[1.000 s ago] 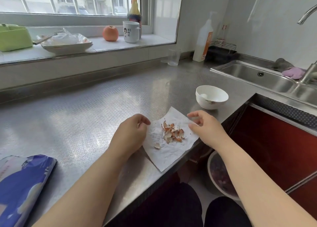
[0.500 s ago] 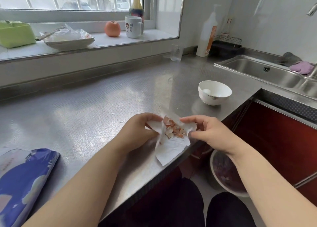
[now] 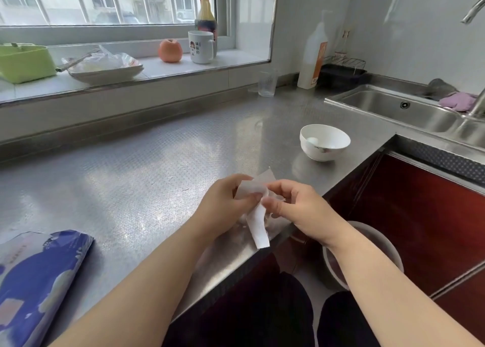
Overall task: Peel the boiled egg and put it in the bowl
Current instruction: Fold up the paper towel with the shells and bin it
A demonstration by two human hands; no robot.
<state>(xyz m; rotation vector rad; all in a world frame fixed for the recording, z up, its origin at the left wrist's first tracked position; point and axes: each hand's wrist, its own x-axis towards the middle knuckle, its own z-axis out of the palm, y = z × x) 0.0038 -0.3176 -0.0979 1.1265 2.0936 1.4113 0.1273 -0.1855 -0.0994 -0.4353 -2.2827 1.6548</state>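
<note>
Since a moment ago the paper towel point(image 3: 256, 215) has closed over the shells, bunched above the steel counter point(image 3: 131, 184). Left hand point(image 3: 223, 205) and right hand point(image 3: 294, 205) both pinch it. Peeled egg point(image 3: 313, 139) sits in the white bowl point(image 3: 325, 151).

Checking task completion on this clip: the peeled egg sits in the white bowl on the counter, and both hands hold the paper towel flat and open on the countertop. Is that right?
Not quite. The head view shows the paper towel gathered up and pinched between the left hand and right hand, not flat and open. The egg does sit in the white bowl.
</note>
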